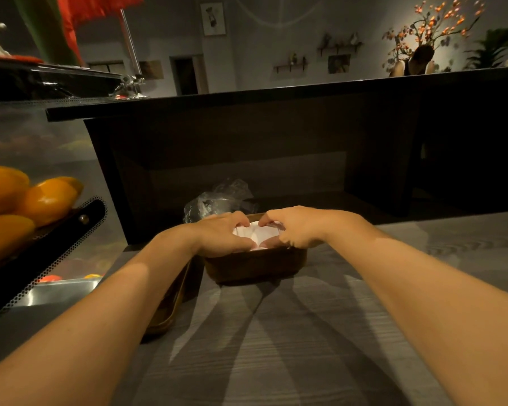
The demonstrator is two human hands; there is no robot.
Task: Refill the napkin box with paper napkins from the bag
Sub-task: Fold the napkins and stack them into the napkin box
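Hands, left [222, 234] and right [294, 228], grip curled pinching napkins [258, 234] in box [255, 263], bag [217, 199] behind, lid [170, 306] left

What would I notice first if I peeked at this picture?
Two hands, the left hand and right hand, meet in the middle, pressing white napkins into a brown napkin box on the grey table. A crinkly clear bag sits just behind the box, and bright orange fruit glows at the left edge.

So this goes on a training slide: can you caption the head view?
Both hands, left hand and right hand, press white napkins into the brown napkin box, plastic bag behind.
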